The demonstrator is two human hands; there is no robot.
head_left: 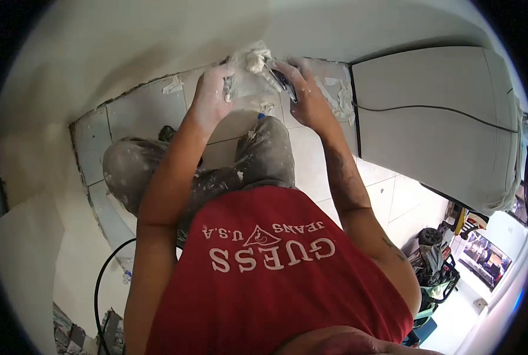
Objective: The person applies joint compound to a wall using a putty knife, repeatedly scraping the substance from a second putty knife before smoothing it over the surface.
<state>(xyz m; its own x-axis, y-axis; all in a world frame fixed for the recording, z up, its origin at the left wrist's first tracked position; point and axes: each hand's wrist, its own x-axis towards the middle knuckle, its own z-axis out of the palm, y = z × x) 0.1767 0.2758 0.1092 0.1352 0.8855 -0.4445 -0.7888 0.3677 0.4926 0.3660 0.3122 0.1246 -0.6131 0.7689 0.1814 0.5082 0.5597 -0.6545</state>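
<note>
My left hand [215,92], coated with white putty, is closed around a putty-smeared wide putty knife [229,87], whose shape is partly hidden by my fingers. My right hand [304,90] grips a putty knife [283,83] with a dark handle, its blade slanting up and left. A lump of white putty [257,60] sits by that blade, between my hands and close to the base of the wall. Both hands are held in front of my knees, low over the tiled floor.
The pale wall [157,35] meets the floor tiles [148,106] along a rough edge. Putty scraps [338,100] lie right of my hands. A large white cabinet-like box [429,118] with a cable across it stands at right. A black cable [101,278] curves at left.
</note>
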